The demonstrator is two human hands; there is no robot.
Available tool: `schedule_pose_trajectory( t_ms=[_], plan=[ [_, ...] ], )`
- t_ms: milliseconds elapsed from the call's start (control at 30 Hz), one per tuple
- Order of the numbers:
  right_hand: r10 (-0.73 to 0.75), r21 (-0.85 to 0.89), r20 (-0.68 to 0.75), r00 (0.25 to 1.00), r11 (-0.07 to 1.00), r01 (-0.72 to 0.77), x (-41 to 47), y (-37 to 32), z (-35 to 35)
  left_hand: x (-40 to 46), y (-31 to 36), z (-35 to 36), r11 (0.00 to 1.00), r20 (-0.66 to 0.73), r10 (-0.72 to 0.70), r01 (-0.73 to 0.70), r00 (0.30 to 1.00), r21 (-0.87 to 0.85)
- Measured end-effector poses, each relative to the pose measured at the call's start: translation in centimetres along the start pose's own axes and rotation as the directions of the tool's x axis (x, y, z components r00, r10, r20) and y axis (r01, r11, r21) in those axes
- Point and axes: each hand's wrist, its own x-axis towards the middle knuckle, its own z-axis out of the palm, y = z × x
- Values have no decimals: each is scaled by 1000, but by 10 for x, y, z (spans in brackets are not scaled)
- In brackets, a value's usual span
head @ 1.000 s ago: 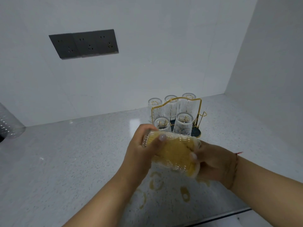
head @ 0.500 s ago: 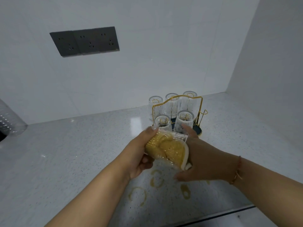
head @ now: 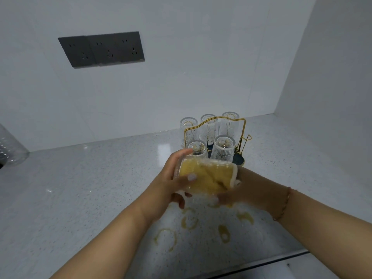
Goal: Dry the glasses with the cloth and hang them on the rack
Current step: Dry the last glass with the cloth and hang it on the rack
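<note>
Yellow cloth [head: 205,178] is stuffed inside a clear ribbed glass [head: 203,176], which is held on its side in the air above the speckled grey desk [head: 80,188], just in front of the rack [head: 215,137]. The glass is gripped near its closed end by the left hand [head: 171,184], whose thumb is laid across the near side while the fingers are curled round the far side. The right hand [head: 241,190] is placed at the open mouth of the glass, where a pale edge of the cloth spills out; its fingers are mostly hidden behind the glass and cloth, so it cannot be told whether they are closed on the cloth. A thin bracelet [head: 283,204] is worn on the right wrist. Five more glasses are seen upside down on the gold wire rack, three in the back row and two in the front, over a dark base. Yellowish ring-shaped stains [head: 189,220] are spread on the desk below the hands. A grey panel of wall sockets [head: 101,49] is mounted on the white wall, and part of a clear dotted container [head: 10,148] is seen at the left edge.
</note>
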Motion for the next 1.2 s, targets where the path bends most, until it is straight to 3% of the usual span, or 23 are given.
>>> schedule_pose_trajectory(
  t_ms=[33, 67, 133, 167, 233, 300, 367, 400, 467, 567, 633, 700, 767, 800, 867, 933, 967, 1200],
  plan=[
    [-65, -320, -16, 998, 946, 57, -1, 1, 2, -1, 3, 1, 995, 13, -73, 73, 997, -68],
    [-141, -592, 11, 990, 797, 120, 0, 3, 2, -1, 6, 3, 978, 29, -154, 157, 988, -140],
    [-224, -858, 122, 967, 466, 217, 2, 15, 3, -1, 7, 10, 945, 2, -275, 271, 961, -185],
    [-227, -888, 141, 964, 401, 224, 3, 18, 3, -1, 6, 13, 949, -40, -275, 264, 961, -174],
    [-237, -864, 125, 963, 451, 223, 2, 13, 5, -1, 5, 18, 972, -110, -194, 177, 975, -152],
    [-138, -689, 72, 988, 709, 149, 0, 5, 5, -1, 6, 19, 989, -159, -107, 89, 981, -116],
    [-4, -300, 106, 994, 953, 36, -4, -2, 5, -2, 6, 19, 997, -199, -21, 6, 980, -76],
    [15, -68, 132, 991, 998, -6, -5, -3, 4, -2, 5, 19, 998, -216, 29, -41, 976, -48],
    [17, 368, 150, 989, 927, -72, -6, 1, 5, -5, 2, 21, 985, -235, 174, -168, 956, 45],
    [69, 680, 92, 993, 725, -113, -2, 9, 10, -9, -4, 23, 880, -189, 460, -418, 867, 226],
    [143, 717, 79, 987, 679, -156, 0, 12, 11, -10, -8, 23, 835, -132, 517, -464, 846, 297],
    [169, 691, 59, 984, 704, -163, 0, 11, 10, -8, -10, 16, 852, -61, 445, -402, 893, 337],
    [214, 621, -13, 977, 767, -160, -2, 13, 7, -8, -8, 7, 787, -9, 383, -321, 924, 527],
    [239, 568, -60, 969, 807, -164, -3, 12, 5, -9, -5, 3, 678, 6, 375, -279, 927, 680],
    [255, 434, -149, 955, 885, -168, -5, 10, 5, -9, 3, 7, 345, 81, 356, -212, 931, 914],
    [260, 327, -177, 949, 925, -193, -4, 9, 10, -9, 3, 19, 24, 149, 241, -159, 959, 987],
    [267, 295, -177, 947, 932, -208, -4, 10, 13, -7, -2, 24, -62, 166, 209, -157, 964, 986],
    [268, 173, -287, 920, 959, -225, -9, -2, 4, 7, -17, 9, -75, 172, 373, -155, 912, 985]
  ],
)
